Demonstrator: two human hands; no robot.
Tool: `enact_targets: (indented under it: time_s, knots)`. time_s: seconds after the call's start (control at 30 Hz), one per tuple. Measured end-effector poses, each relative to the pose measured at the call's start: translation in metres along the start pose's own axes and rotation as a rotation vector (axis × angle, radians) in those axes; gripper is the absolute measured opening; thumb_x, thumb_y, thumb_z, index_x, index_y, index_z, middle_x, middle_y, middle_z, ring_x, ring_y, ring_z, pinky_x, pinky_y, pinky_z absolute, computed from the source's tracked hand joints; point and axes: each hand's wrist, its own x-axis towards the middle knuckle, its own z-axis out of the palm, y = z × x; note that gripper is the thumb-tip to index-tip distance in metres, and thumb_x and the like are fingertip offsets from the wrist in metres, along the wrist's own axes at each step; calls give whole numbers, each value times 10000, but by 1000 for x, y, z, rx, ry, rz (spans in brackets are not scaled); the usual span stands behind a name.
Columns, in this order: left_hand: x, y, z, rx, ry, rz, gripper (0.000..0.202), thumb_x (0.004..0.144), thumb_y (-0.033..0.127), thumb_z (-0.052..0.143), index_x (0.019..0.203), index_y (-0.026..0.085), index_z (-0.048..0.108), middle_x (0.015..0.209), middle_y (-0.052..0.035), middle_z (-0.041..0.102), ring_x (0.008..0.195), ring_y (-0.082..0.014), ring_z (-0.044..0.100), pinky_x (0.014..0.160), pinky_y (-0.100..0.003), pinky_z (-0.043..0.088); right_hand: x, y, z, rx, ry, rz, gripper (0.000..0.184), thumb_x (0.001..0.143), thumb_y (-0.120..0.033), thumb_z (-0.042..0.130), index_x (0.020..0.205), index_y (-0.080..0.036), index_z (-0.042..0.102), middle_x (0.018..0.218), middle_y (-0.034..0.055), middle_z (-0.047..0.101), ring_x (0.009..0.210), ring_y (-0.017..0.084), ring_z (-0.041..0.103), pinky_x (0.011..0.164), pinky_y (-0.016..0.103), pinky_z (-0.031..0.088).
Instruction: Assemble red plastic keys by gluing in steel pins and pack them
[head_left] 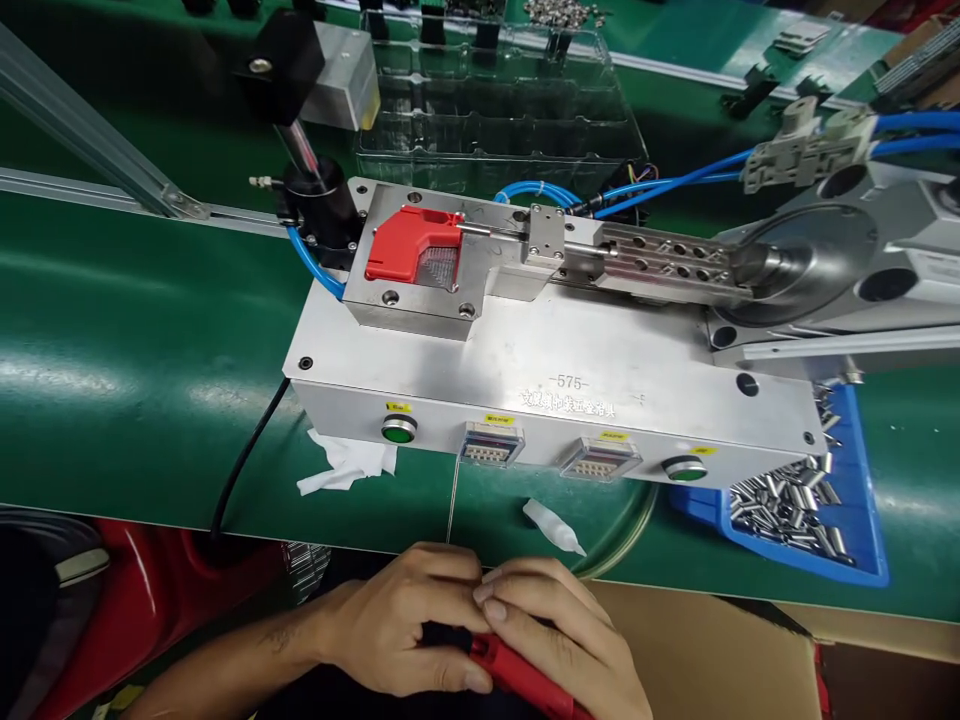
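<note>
Both of my hands meet at the table's front edge around a red plastic part. My right hand is closed over its upper side, fingers bent. My left hand is curled at the part's near-left end, with the thumb against it and fingertips touching the right hand's. What lies under the fingers is hidden. Beyond them, a similar red plastic piece lies in the metal nest of a press fixture. A thin rod points at that piece's right end.
Green buttons and counters line the fixture's front. A blue bin of small metal pins stands at right. White tissue and a small white tube lie in front. Behind are a black clamp cylinder and clear trays.
</note>
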Motion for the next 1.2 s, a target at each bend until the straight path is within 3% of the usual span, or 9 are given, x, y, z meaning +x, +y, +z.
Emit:
enact_targets:
  time_s: [0.23,0.4,0.47,0.57,0.67,0.83,0.93,1.03,1.2]
  knots:
    - [-10,-6,-4,-77,51,-113,430,1083,533,572,971,145,720,743,-40,599,651,-153,550,628,-258,458,-14,11,3,-267,198,-21,620,1142,-565,270,1448,-224,688,1126,138,753,985,300,756,816,449,643]
    - [-23,-15,-12,-157,320,-398,365,1026,498,681,869,172,633,738,-7,583,675,-146,548,658,-245,452,-38,40,-6,-726,846,-112,527,1106,-481,302,1388,-309,712,968,151,684,821,344,726,644,518,613]
    - [-25,-19,-14,-185,395,-496,361,1014,511,694,908,168,648,770,-11,606,699,-150,557,674,-244,460,-44,53,-8,-787,959,-101,472,1075,-519,414,1413,-334,688,972,142,653,799,342,698,623,522,599]
    - [-27,-26,-14,-223,439,-567,380,1001,528,708,911,166,637,799,-12,619,711,-147,555,687,-242,459,-44,69,-4,-706,761,14,520,1004,-543,633,1442,-261,645,1092,143,683,907,340,706,692,517,636]
    - [-30,-30,-13,-241,432,-583,337,1002,498,718,1008,166,655,854,-22,653,756,-157,584,737,-255,480,-39,78,8,-630,522,124,373,983,-349,737,1333,-236,678,1136,123,730,1007,302,734,815,469,663]
    - [-35,-31,-12,-266,423,-573,283,1019,419,717,1142,174,644,898,-26,691,792,-158,605,768,-253,486,-24,69,23,-407,490,137,328,987,-122,648,1295,-233,640,1237,131,746,1136,281,746,935,447,650]
    - [-35,-32,-12,-246,425,-534,256,1027,392,707,1142,176,634,891,-23,696,782,-151,601,759,-247,482,-14,57,23,-257,446,146,210,1007,-192,631,1216,-217,635,1054,95,748,948,241,750,788,366,639]
    - [-34,-33,-12,-205,423,-496,243,1029,382,701,1134,174,632,881,-25,703,772,-153,603,743,-246,478,-6,52,24,-264,432,172,110,1031,-287,612,1093,-214,667,794,14,627,648,168,602,575,287,522]
    - [-36,-35,-13,-186,401,-461,242,1028,368,695,1156,172,631,874,-31,717,751,-156,620,721,-248,489,-1,55,32,-317,433,155,71,1022,-264,623,1063,-220,662,759,-3,614,601,148,532,514,270,409]
